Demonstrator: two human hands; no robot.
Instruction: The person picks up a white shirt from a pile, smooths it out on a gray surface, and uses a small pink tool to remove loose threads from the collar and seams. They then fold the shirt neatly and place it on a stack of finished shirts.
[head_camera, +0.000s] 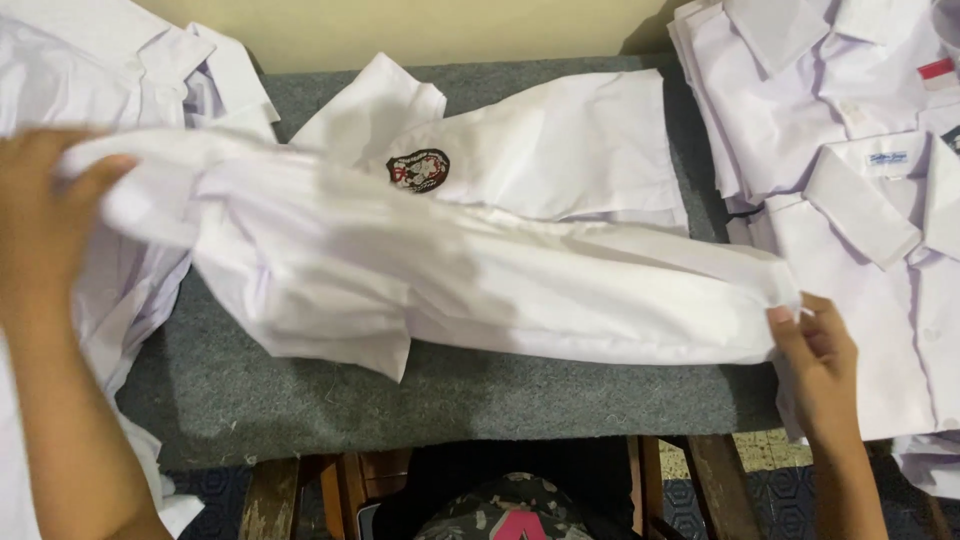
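White cotton school shirt (450, 270), thin and softly creased, stretches across the grey felt-covered board (480, 395), which serves as the landmark for everything else; the garment is folded lengthwise into a long band, its round dark embroidered badge (418, 170) showing on the sleeve panel toward the board's far edge. That board has a coarse, linty nap, good for keeping cloth from sliding. Off the board's right edge rises a stack of folded white shirts (850, 150), crisp collars up, and off its left edge lies a looser heap of white shirts (150, 80). At the board's near edge, dark wooden frame legs (715, 480) show below. The left hand (45, 220) is closed on the bunched end of the band beyond the board's left edge, and the right hand (815, 355) pinches the opposite end at the board's right near corner. As a judgement, the risk lies in the slack fabric: the lower flap sagging near the board's middle could fall open and undo the fold, uneven pulling could skew the band, and the left end could snag the loose heap.
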